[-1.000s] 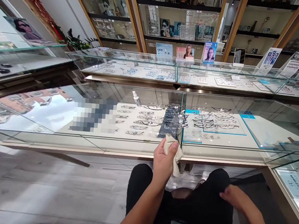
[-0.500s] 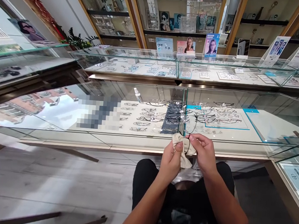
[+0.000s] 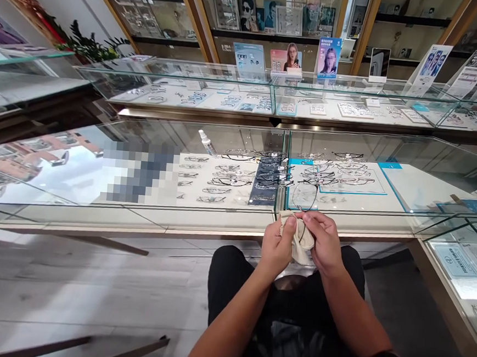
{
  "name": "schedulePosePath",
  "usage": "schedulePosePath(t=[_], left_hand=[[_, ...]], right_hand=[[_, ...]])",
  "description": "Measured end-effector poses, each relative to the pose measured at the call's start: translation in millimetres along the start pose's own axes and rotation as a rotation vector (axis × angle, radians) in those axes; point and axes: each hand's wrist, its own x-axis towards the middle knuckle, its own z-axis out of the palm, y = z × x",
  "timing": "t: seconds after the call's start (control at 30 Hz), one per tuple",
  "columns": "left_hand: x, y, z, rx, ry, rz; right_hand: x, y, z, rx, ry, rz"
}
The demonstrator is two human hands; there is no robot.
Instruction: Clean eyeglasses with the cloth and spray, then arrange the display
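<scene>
My left hand (image 3: 276, 248) is closed around a cream cloth (image 3: 300, 252), its thumb pressing the folds. Fingers of my right hand (image 3: 325, 241) pinch a pair of thin dark-framed eyeglasses (image 3: 316, 194) beside the cloth. One round lens rim stands up above my fingertips, over the front of the glass case. The rest of the frame is partly hidden by the cloth and my fingers. Both hands are close together above my lap, just in front of the counter edge.
A glass display counter (image 3: 227, 213) holds several rows of eyeglasses (image 3: 216, 190). A white spray bottle (image 3: 207, 143) stands on it toward the back. Behind are a second glass case (image 3: 210, 116) with small posters (image 3: 329, 58). Another glass counter (image 3: 464, 328) flanks me on the right.
The view has shifted a little to the right. The eyeglasses have turned so one lens faces me more fully, and the cloth is bunched closer between my hands.
</scene>
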Motion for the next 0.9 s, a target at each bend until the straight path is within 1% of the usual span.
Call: schedulePosePath(t=[0.07,0.17,0.23,0.27,0.3,0.37,0.5,0.57,0.6,0.63,0.73,0.77,0.8,0.83,0.9], left_hand=[[2,2,-8,0.024,-0.124,0.01],[4,7,-21,0.023,-0.316,-0.021],[3,10,-27,0.001,-0.391,-0.06],[2,10,-28,-0.012,-0.407,-0.082],[1,10,-28,-0.025,-0.402,-0.1],[-2,6,-25,-0.038,-0.33,-0.109],[-7,-6,-19,0.009,-0.115,-0.02],[-7,-8,-20,0.037,-0.073,0.016],[-7,-7,-22,0.047,-0.088,0.022],[-6,-4,-26,0.055,-0.136,0.017],[-4,6,-39,0.053,-0.378,-0.045],[-3,8,-44,0.039,-0.431,-0.072],[-2,9,-48,0.017,-0.454,-0.101],[-2,8,-51,-0.013,-0.443,-0.133],[0,2,-55,-0.088,-0.364,-0.214]], right_hand=[[0,-1,-2,-0.003,0.023,-0.027],[1,-3,-4,0.009,0.043,-0.006],[0,-3,-3,0.044,0.05,0.037],[-1,-2,-1,0.066,0.051,0.055],[-2,-1,1,0.087,0.049,0.07],[-6,2,6,0.11,0.029,0.095],[-15,5,14,0.096,-0.056,0.157],[-16,5,14,0.09,-0.079,0.166],[-17,4,13,0.091,-0.083,0.158],[-16,4,12,0.094,-0.084,0.144],[-14,3,6,0.117,-0.083,0.115],[-13,2,3,0.124,-0.078,0.113],[-12,2,0,0.126,-0.071,0.111],[-11,1,-3,0.123,-0.061,0.104],[-10,0,-10,0.104,-0.04,0.07]])
